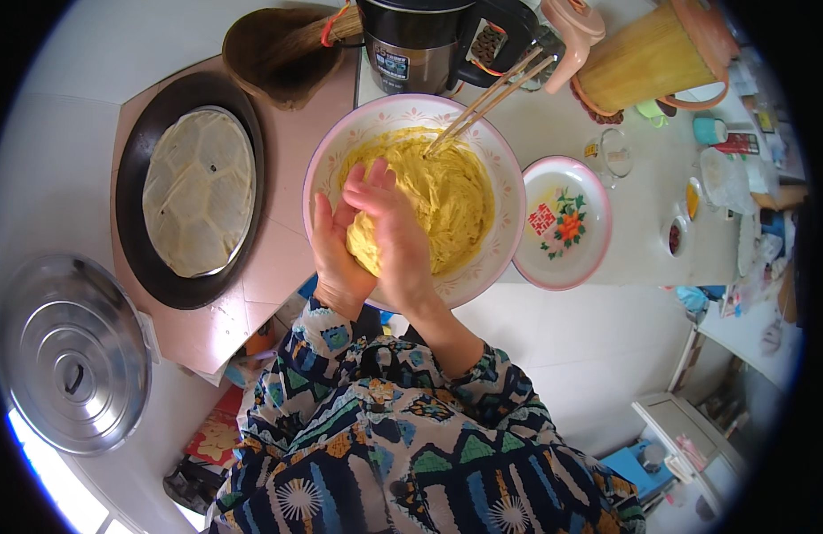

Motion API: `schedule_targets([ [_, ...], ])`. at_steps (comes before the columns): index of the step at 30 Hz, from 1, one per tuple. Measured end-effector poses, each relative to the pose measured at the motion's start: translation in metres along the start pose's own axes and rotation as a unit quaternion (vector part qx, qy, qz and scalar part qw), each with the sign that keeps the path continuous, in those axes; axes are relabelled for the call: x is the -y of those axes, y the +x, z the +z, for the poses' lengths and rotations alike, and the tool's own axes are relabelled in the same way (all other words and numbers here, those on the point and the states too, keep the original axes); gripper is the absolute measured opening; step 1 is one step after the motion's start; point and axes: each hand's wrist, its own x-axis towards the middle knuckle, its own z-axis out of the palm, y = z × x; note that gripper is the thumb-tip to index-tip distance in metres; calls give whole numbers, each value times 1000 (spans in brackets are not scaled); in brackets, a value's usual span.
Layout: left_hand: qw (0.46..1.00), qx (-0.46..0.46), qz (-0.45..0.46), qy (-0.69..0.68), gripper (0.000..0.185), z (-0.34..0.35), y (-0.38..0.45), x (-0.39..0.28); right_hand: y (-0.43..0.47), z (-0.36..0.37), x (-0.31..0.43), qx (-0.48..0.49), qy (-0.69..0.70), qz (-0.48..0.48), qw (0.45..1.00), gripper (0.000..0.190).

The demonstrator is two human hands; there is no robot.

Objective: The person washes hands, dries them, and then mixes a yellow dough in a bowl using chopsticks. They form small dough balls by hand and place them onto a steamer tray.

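Note:
A lump of soft yellow dough (363, 245) is cupped between my two palms above a large enamel basin. My left hand (336, 257) supports it from the left side. Curved over its right side is my right hand (401, 233), with the fingertips of both hands close together at the top. More sticky yellow dough (455, 200) fills the floor of the basin (507, 233), which has a pink pattern around its inner wall. A pair of wooden chopsticks (488, 100) stands tilted in that dough, leaning out over the far right rim.
At left a dark wok (184, 300) holds a round lined with pale cloth (198, 193). A metal lid (78, 354) stands below it. Right of the basin is a flowered enamel dish (595, 260). A black soymilk-maker-like jug (415, 47), a yellow thermos (648, 60) and a glass mug (614, 157) are farther back.

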Motion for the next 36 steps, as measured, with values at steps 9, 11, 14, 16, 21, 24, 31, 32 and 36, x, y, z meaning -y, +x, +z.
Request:
schedule_targets([
  [9,992,2,-60,113,59,63,-28,18,3,-39,3,-90,84,138,983,56],
  [11,984,-64,-51,160,58,66,-30,8,9,-37,9,-156,402,164,887,54],
  [14,981,-80,-1,176,54,60,-18,-2,12,-30,17,-180,493,199,827,53],
  [16,987,-115,-31,109,55,56,-13,-1,8,-24,19,-168,433,276,841,53],
  [21,996,-55,-62,28,53,50,-40,2,-5,-17,9,-152,146,94,973,52],
  [24,986,-155,-30,54,57,50,-42,-7,-8,-13,1,-141,343,71,926,51],
  [31,992,-108,-44,36,50,68,-51,-15,-9,-4,-2,-88,240,-41,966,49],
  [32,993,-109,-48,26,48,69,-53,-17,-10,0,-1,-111,308,-18,945,50],
  [36,986,-127,25,104,54,44,-51,-18,-13,15,-1,-50,366,159,916,58],
])
